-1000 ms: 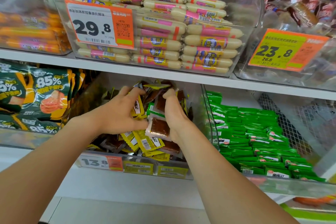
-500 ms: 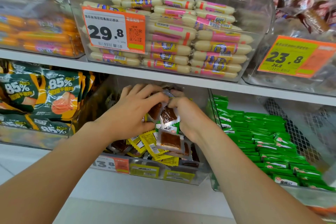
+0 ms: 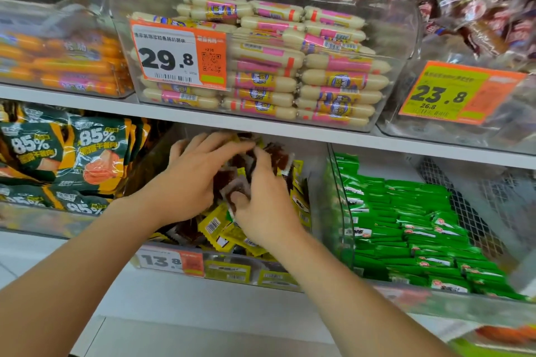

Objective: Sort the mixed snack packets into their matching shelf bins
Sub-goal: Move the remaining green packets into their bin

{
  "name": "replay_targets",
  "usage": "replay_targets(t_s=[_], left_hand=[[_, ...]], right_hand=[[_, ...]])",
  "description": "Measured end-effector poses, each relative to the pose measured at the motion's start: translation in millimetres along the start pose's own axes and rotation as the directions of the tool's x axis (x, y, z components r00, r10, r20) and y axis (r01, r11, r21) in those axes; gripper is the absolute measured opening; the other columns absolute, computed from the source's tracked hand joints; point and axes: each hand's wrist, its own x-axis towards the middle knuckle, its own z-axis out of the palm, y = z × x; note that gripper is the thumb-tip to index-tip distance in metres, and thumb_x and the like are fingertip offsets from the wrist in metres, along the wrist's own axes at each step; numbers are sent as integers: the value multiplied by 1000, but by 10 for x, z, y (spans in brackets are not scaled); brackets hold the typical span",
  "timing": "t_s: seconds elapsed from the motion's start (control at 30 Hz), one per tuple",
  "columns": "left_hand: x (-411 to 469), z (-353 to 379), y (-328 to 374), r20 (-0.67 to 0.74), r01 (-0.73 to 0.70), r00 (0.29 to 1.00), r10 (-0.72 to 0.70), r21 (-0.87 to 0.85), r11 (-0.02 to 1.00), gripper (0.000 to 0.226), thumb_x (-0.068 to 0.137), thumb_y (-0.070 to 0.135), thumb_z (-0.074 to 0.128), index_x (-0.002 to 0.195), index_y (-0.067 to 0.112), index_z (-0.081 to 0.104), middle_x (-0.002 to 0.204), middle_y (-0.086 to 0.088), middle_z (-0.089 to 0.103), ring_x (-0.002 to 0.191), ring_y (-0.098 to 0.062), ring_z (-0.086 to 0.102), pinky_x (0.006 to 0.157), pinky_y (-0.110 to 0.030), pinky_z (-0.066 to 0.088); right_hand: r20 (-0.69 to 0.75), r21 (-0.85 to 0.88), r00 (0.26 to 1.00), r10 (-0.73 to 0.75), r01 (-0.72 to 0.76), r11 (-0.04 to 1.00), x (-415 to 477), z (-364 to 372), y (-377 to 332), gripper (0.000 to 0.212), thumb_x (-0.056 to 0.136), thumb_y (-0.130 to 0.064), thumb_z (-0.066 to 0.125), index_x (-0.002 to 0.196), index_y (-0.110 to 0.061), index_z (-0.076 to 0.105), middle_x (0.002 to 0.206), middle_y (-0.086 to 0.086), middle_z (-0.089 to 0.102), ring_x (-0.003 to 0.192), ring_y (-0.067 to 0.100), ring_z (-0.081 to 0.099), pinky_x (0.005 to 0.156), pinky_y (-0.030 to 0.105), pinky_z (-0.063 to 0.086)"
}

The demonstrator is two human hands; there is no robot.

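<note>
Yellow packets (image 3: 216, 224) lie nearest, under both wrists, inside the clear bin (image 3: 232, 272). Right hand (image 3: 266, 206) curls round a brown packet (image 3: 233, 187), thumb pressed on its near edge. Left hand (image 3: 191, 182), fingers spread flat, rests on the packets just left of that grip.

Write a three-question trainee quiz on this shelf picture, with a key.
1. True or false: the left hand and right hand are both in the bin tagged 23.8.
2. Which packets fill the bin right of the hands? A orange, B green, C pink.
3. Fill in: the price tag on the bin the hands work in reads ____.
Key: 1 false, both are in the mixed bin, the right hand gripping a brown packet; 2 B, the green packets; 3 13.8.
</note>
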Motion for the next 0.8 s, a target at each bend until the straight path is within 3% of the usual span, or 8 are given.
replay_targets(t_s=[0.17,0.3,0.4,0.5,0.57,0.63,0.73,0.8], left_hand=[[-66,-71,-94,6,53,999,-53,-115,992,40,89,44,48,127,44,59,148,17,38,140,-10,41,111,-62,29],[-130,-55,-256,42,142,988,-146,76,987,45,85,67,36,111,41,61,146,11,37,135,-20,45,108,-64,30],[-116,-31,-202,-87,169,984,-155,190,967,35,95,58,52,112,32,68,142,-1,44,138,-33,39,111,-71,24],[-65,-16,-72,-176,78,984,-32,261,962,33,88,21,77,119,26,69,133,-4,53,131,-33,44,111,-71,27],[-17,-13,-20,-95,-69,991,90,207,976,58,75,-5,75,123,27,68,134,2,61,134,-26,50,116,-63,30],[-6,-32,37,14,-161,987,160,87,983,56,79,-9,64,119,29,70,119,7,72,115,-13,65,108,-44,48],[-47,-57,112,139,-78,986,91,-96,992,25,94,21,57,108,33,73,81,9,72,65,-4,63,60,-12,44],[-67,-18,117,185,-62,979,81,-108,992,23,90,55,59,101,40,72,93,16,71,79,3,62,77,-17,44]], right_hand=[[-49,-377,985,-165,135,916,-94,350,-112,76,95,-10,69,151,-7,18,111,21,70,99,40,71,73,44,58],[168,-180,966,-197,226,957,-141,343,-107,89,98,-16,55,163,-21,-6,143,25,49,115,40,60,91,47,54],[331,-94,934,-133,173,980,-46,103,6,90,101,-11,55,163,-33,-6,128,16,54,96,24,62,76,37,52],[262,-51,965,-31,45,998,85,-113,161,68,97,-22,72,154,-27,37,137,5,63,126,22,60,109,45,49],[253,-13,967,16,-14,1000,124,-219,273,49,90,-25,81,136,-21,63,130,-2,68,123,14,63,110,43,50],[289,37,954,80,-95,995,104,-298,347,42,90,-19,81,129,-22,70,126,-5,70,119,11,64,109,42,52],[387,218,911,144,-242,945,67,-378,357,71,77,7,72,142,-17,57,129,2,67,121,17,64,107,46,53],[430,407,888,162,-351,843,64,-422,310,82,70,16,55,146,-14,51,131,11,65,122,25,65,104,47,56]])
